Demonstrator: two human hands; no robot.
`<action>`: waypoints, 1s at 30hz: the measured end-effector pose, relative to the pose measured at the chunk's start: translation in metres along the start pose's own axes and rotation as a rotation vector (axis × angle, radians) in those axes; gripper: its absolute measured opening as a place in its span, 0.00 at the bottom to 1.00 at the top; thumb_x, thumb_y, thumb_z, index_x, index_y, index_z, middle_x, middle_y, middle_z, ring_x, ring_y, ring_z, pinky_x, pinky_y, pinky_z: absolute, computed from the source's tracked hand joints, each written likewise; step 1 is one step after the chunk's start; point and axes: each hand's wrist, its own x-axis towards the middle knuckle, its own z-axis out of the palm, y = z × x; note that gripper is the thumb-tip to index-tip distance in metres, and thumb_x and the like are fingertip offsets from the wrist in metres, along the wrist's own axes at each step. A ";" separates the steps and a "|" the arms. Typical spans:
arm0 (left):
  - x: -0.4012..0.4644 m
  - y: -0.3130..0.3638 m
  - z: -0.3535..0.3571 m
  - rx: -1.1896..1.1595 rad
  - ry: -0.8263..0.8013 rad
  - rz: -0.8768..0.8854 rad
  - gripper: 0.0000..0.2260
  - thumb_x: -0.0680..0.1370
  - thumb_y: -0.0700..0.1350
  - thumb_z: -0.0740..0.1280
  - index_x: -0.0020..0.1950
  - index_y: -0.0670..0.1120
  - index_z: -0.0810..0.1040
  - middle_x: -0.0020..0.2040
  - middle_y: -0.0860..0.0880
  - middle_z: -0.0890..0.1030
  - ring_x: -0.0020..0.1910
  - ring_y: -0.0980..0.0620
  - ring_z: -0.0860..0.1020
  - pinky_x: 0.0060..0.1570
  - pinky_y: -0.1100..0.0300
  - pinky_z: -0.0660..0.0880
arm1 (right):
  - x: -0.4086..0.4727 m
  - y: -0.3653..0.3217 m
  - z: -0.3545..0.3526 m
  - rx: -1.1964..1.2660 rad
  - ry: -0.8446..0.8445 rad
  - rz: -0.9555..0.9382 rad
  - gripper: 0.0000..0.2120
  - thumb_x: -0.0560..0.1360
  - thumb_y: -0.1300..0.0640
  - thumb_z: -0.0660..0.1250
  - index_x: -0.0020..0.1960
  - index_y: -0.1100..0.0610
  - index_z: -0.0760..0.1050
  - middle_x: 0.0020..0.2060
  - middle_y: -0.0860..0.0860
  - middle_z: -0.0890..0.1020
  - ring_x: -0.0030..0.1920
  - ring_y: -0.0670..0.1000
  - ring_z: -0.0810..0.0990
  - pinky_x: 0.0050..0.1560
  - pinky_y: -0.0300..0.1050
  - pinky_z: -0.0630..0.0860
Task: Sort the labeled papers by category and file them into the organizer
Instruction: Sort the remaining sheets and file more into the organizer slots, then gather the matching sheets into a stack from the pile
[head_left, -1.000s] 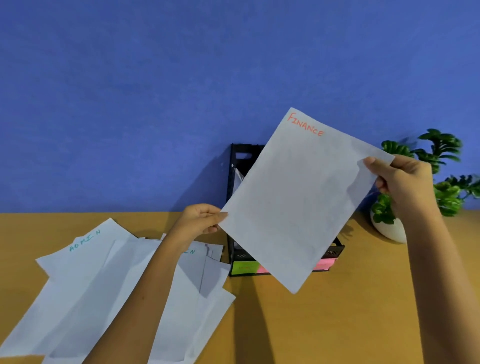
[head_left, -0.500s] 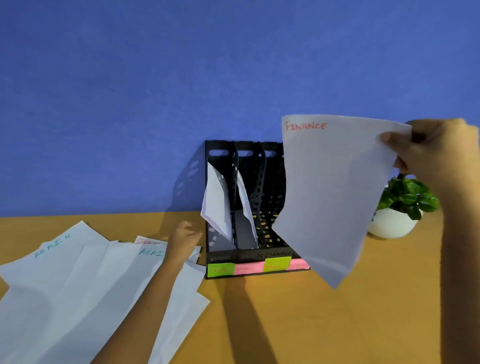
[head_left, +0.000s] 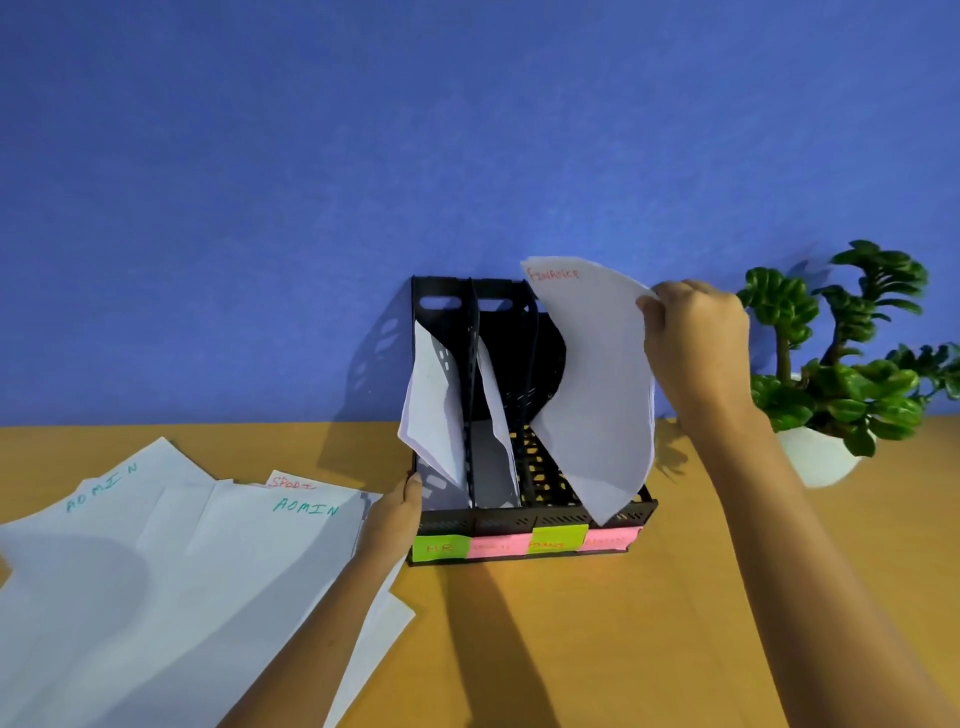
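R hand (head_left: 693, 332) still pinching FINANCE sheet (head_left: 597, 395), now dipped into organizer (head_left: 545, 514) center-frame; L hand (head_left: 397, 506) now touching its left wall, fingers unclear.

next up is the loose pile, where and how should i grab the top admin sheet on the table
Probably best by its far right corner, just past the ADMIN lettering, approached from the organizer side. The top ADMIN sheet lies flat, overlapping other papers, so slide a thumb under that exposed edge and pinch. The left hand rests right beside that corner; the right hand holds the FINANCE sheet.
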 end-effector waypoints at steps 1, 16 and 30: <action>0.001 0.000 0.000 0.008 0.011 -0.017 0.21 0.82 0.56 0.49 0.67 0.47 0.72 0.65 0.43 0.76 0.66 0.42 0.72 0.66 0.49 0.68 | 0.000 0.000 0.005 0.008 0.011 0.010 0.11 0.76 0.64 0.63 0.37 0.69 0.76 0.29 0.62 0.73 0.29 0.55 0.65 0.27 0.41 0.50; -0.004 -0.002 -0.001 -0.165 -0.049 -0.001 0.23 0.82 0.57 0.51 0.71 0.47 0.69 0.69 0.45 0.73 0.69 0.45 0.70 0.63 0.57 0.67 | -0.118 -0.003 0.116 0.147 -0.210 0.239 0.05 0.76 0.69 0.60 0.45 0.68 0.74 0.38 0.64 0.78 0.28 0.57 0.68 0.26 0.43 0.58; -0.010 -0.073 -0.051 0.064 0.065 0.025 0.21 0.81 0.52 0.59 0.72 0.46 0.66 0.71 0.43 0.71 0.67 0.42 0.72 0.64 0.48 0.71 | -0.175 -0.120 0.129 0.633 -0.193 0.096 0.08 0.76 0.59 0.64 0.53 0.56 0.66 0.33 0.41 0.65 0.30 0.45 0.66 0.28 0.37 0.61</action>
